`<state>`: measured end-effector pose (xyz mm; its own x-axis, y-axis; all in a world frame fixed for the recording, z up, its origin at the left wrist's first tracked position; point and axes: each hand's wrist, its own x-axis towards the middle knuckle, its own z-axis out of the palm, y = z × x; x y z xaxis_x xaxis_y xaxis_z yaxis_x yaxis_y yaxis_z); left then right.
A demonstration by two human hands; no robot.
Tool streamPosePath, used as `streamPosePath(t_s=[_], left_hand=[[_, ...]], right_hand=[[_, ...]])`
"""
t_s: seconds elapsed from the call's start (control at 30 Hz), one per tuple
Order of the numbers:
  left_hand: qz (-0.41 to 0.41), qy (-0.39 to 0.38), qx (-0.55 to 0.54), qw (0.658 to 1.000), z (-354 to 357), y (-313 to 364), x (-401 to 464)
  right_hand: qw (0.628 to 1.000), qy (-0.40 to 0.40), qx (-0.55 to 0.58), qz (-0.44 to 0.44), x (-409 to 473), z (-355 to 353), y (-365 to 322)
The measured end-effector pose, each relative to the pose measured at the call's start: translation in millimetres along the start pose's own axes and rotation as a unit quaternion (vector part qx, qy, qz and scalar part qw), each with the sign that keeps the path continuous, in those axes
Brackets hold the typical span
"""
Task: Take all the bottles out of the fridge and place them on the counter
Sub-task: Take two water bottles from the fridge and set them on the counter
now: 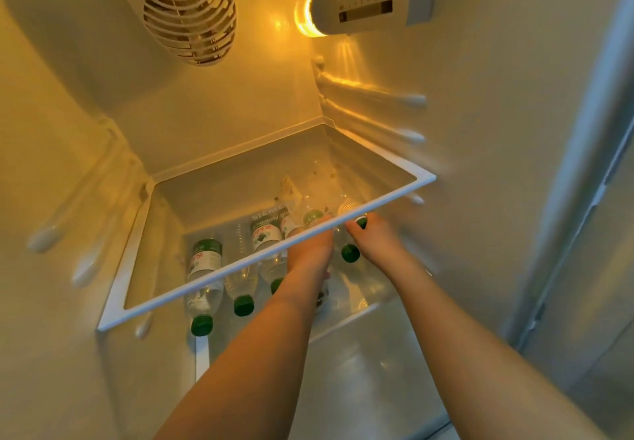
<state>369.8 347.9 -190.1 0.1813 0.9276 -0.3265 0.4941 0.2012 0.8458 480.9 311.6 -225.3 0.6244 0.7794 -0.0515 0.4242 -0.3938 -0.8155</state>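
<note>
- Both forearms are reaching in under the glass shelf [260, 261]; the picking-up step is in hand, and no bottle is looking lifted clear yet.
- Left hand [310, 251] is lying over the bottles in the middle of the row, fingers running on under the shelf's white front rim; whether they are curling round a bottle or lying flat, I cannot tell.
- Right hand [372, 239] is closing on a green cap [361, 222] at the right end of the row, fingers bent round the neck of that bottle.
- Bottles are lying on their sides on the lower shelf, necks pointing out toward the person: far-left bottle [203, 294], next one [242, 288], a third partly behind the left wrist, another green-capped bottle [350, 253] between the two hands.
- Bottles are looking like clear, smooth, round plastic with ribbed green screw caps and paper labels; being round and on their sides, they are likely to roll once a neighbour goes.
- Judging the next move: drawing a bottle straight out and low, staying under the rim, then turning to the tabletop, which is out of view.
- Fridge walls are showing moulded white plastic with rounded shelf ribs [410, 136].
- Farther up, a slotted oval fan grille [189, 17], then a control panel [367, 4] with its lamp throwing yellow light.
</note>
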Motion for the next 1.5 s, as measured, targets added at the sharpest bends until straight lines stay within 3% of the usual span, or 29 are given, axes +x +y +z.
streamPosePath(t_s=[0.27, 0.5, 0.67, 0.77, 1.07, 1.27, 1.5], left_hand=[[0.002, 0.01, -0.027, 1.0, 0.7, -0.3, 5.1], [0.053, 0.02, 0.006, 0.998, -0.3, -10.7, -13.6], [0.027, 0.026, -0.014, 0.999, 2.8, -24.5, -35.1], [0.016, 0.024, -0.091, 0.995, 3.8, -38.9, -46.6], [0.047, 0.046, -0.203, 0.977, -12.3, -71.8, -96.9], [0.045, 0.072, -0.175, 0.981, -36.0, -97.7, -145.4], [0.055, 0.122, -0.089, 0.987, -91.4, -106.3, -211.0]], right_hand=[[0.998, 0.024, 0.062, 0.011, -10.4, -2.3, 4.5], [0.986, 0.072, 0.148, 0.033, -48.0, -1.9, 20.6], [0.956, 0.117, 0.262, 0.064, -86.0, -1.1, 25.6], [0.932, 0.148, 0.321, 0.081, -107.0, 3.4, 27.3], [0.88, 0.202, 0.416, 0.106, -158.9, -3.4, 19.8], [0.906, 0.213, 0.359, 0.068, -195.4, -16.3, 14.2], [0.969, 0.197, 0.149, -0.008, -252.0, -43.0, 10.0]])
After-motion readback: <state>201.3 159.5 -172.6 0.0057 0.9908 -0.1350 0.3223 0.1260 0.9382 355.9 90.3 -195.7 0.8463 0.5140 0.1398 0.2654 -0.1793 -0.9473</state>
